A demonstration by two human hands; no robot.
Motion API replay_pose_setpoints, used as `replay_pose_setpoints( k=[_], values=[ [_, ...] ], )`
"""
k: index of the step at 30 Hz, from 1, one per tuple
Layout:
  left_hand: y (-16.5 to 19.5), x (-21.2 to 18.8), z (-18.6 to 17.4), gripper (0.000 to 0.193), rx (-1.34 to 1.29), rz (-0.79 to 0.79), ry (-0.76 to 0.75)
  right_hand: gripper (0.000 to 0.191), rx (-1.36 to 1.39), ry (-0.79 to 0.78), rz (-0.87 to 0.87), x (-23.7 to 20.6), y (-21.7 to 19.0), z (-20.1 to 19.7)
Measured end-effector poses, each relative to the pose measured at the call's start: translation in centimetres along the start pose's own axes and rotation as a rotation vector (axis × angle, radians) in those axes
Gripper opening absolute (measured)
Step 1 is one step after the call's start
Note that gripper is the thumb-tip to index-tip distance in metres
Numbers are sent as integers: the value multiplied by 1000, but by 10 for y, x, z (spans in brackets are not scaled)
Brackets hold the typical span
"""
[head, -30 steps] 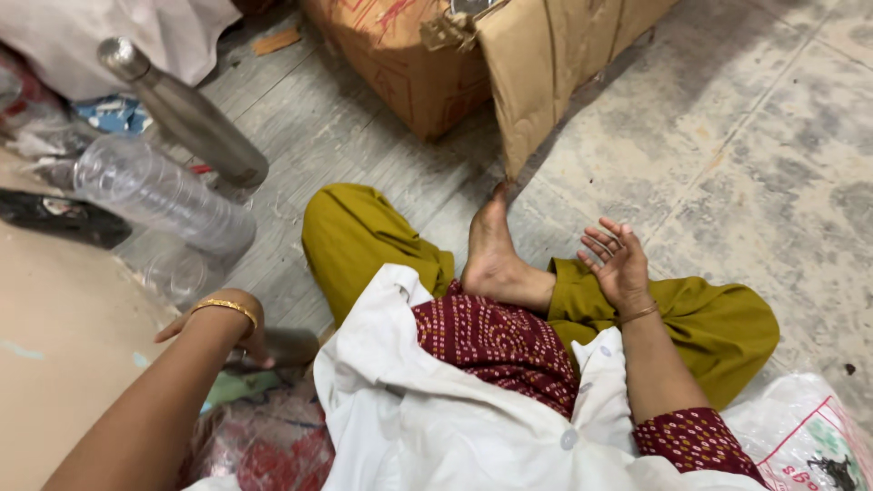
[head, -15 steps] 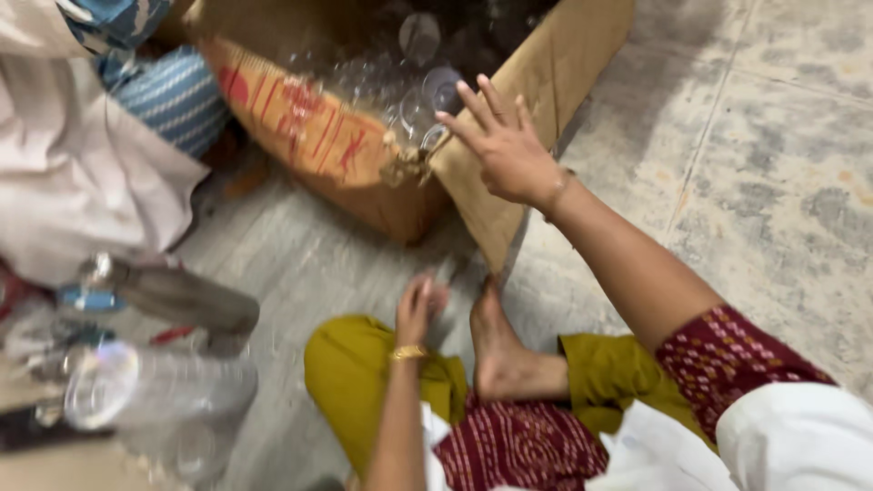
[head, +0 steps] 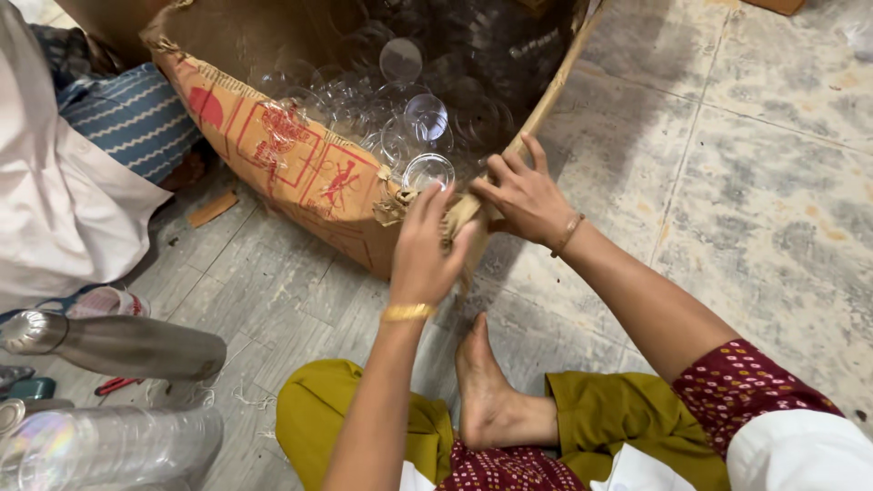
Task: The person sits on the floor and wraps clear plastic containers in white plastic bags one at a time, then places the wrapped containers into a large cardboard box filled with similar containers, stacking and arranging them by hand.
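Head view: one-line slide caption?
Seated person's left hand and right hand grip the torn corner of a cardboard box holding clear plastic cups.

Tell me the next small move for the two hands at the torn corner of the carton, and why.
Probably pull the torn corner down and open. The left hand and right hand both rest on the ragged corner edge of the cardboard box. The clear plastic cups lie heaped just behind that edge. Neither hand has a grip on a cup yet.
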State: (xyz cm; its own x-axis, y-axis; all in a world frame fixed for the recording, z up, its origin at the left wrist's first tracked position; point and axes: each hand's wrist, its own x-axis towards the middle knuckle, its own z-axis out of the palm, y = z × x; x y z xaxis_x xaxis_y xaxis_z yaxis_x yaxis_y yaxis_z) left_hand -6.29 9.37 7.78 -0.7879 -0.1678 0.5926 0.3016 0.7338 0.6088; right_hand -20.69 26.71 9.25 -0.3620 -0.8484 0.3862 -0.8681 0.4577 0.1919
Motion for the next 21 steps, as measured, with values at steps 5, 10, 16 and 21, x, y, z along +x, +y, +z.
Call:
replay_pose_setpoints(
  k=[5, 10, 16, 21],
  values=[
    [8, 20, 16, 94, 276, -93, -505, 66, -58, -20, 16, -29, -22, -4],
    [9, -22, -24, 64, 442, -169, -793, 71, 90, 86, 19, -44, -75, -13],
    [35, -43, -93, 66, 523, -324, -1115, 74, 367, 18, -82, -54, -133, -58],
    [41, -8, -52, 60, 644, -253, -905, 45, 745, 6, -186, -32, -87, -70]
  ],
)
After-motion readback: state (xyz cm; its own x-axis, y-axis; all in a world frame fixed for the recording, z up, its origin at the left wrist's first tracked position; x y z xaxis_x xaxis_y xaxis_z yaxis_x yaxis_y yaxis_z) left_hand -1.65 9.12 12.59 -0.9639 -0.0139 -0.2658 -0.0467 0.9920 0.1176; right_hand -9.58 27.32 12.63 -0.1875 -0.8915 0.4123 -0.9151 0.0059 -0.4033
